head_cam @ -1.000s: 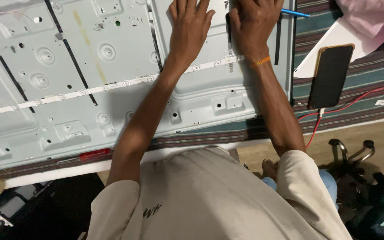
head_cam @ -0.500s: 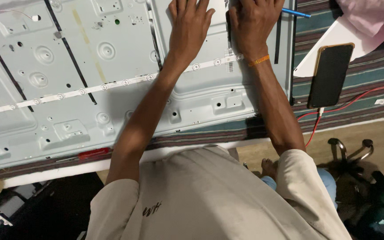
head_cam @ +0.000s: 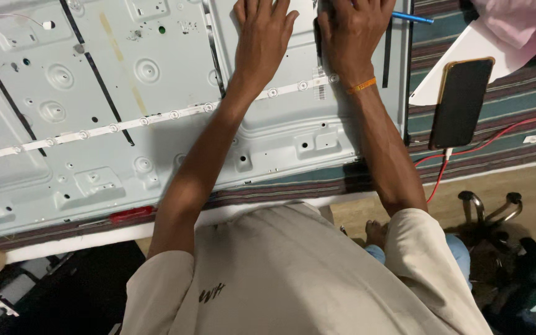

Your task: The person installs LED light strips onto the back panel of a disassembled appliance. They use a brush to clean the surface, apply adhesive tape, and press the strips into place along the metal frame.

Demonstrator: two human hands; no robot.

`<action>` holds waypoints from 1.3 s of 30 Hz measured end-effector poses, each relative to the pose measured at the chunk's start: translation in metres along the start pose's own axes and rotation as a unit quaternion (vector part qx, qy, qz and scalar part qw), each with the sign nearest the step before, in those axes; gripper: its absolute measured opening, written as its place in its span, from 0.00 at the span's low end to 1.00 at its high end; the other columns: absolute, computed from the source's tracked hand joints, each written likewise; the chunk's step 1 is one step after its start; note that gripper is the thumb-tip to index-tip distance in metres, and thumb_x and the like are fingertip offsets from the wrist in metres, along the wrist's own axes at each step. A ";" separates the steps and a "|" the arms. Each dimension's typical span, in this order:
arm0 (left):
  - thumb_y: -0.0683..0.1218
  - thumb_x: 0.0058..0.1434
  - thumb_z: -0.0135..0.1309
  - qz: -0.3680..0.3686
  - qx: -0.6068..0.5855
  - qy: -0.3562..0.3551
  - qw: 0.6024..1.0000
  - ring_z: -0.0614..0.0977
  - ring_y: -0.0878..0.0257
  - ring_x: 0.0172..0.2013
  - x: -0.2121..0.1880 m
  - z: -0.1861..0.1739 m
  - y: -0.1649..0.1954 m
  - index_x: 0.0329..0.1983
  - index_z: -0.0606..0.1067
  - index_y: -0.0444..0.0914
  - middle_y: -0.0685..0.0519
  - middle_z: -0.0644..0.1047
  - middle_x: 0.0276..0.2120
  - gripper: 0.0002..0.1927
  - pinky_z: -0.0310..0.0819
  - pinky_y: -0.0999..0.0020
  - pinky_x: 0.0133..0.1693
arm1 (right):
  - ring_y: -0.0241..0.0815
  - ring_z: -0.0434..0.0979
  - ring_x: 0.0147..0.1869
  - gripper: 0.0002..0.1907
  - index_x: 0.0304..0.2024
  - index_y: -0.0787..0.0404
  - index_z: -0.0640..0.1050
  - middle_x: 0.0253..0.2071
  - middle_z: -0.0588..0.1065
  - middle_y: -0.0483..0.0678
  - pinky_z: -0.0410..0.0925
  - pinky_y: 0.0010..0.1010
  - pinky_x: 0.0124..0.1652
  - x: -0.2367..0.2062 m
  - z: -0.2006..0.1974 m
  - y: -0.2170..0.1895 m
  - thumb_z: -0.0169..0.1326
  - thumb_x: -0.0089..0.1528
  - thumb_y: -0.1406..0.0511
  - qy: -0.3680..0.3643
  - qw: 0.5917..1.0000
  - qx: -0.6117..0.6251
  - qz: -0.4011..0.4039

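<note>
Nearest to the camera, a red-handled screwdriver lies at the near edge of the big light-grey metal panel, which rests flat on a striped cloth. Across the panel runs a thin white LED strip, passing under both forearms. Farther away, the left hand lies flat on the panel with fingers spread, gripping nothing, and the right hand presses down beside it with curled fingers, but I cannot tell if it holds something; a blue pen lies just beside it, and a dark phone with a red cable lies to the right.
</note>
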State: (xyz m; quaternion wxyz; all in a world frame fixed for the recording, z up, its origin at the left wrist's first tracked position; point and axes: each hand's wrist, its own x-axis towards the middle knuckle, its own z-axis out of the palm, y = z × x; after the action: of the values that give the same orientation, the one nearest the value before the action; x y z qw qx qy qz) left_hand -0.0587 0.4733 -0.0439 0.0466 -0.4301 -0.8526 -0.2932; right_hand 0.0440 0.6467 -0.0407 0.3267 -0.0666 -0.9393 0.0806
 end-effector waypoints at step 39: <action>0.50 0.72 0.59 -0.001 -0.005 0.017 1.000 0.67 0.53 0.60 0.000 0.000 0.001 0.65 0.71 0.38 0.50 0.70 0.59 0.22 0.58 0.51 0.60 | 0.48 0.69 0.52 0.15 0.43 0.57 0.79 0.44 0.74 0.46 0.60 0.45 0.55 0.013 -0.005 -0.007 0.62 0.55 0.75 0.034 0.999 0.020 0.001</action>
State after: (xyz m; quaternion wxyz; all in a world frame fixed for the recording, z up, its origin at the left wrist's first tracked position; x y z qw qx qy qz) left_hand -0.0583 0.4740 -0.0438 0.0584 -0.4250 -0.8503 -0.3049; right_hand 0.0368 0.6431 -0.0273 0.3600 -0.0636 -0.9257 0.0968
